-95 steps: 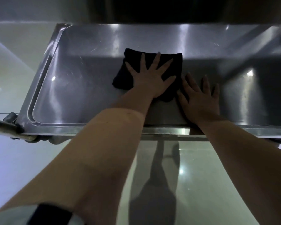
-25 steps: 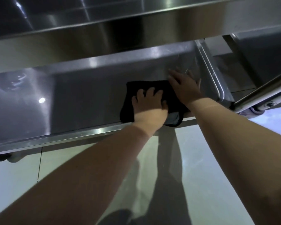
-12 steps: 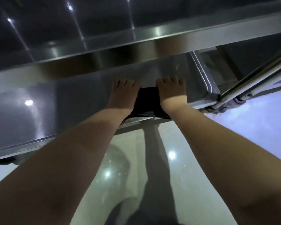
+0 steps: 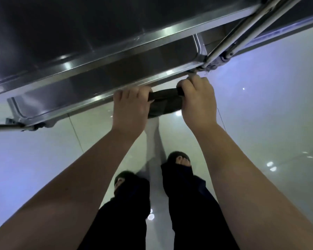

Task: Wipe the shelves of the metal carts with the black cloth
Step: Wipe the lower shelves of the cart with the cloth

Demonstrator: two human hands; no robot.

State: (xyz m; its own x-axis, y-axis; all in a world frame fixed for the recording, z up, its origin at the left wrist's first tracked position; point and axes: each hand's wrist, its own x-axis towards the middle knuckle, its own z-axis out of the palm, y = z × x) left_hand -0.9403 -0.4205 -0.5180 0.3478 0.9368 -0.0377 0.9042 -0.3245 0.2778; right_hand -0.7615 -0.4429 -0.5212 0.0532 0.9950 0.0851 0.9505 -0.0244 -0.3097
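Fingers point(image 4: 124, 95) of the left hand point(image 4: 129, 110) curl round one end of the cloth point(image 4: 163, 102). The right hand point(image 4: 197, 101) grips the other end in a fist. Both hands are closed tight on it. The cloth is dark and bunched up, and it runs from one hand to the other like a short rope. A bit of it sags down between them. It is right at the front edge of the low shelf point(image 4: 90, 82) of the cart point(image 4: 202, 56). I cannot tell if the cloth touches that edge. The shelf is a shiny metal tray with a raised rim and round corners. Just above it is the top shelf point(image 4: 61, 33), dark and wide. Two thin poles point(image 4: 242, 27) go up from the right corner of the cart, near the right hand. Below the hands is a pale, shiny floor point(image 4: 43, 159) with small spots of light. Two feet point(image 4: 181, 162) in dark sandals stand on it, well below the cloth. Dark trousers point(image 4: 126, 213) cover the legs.
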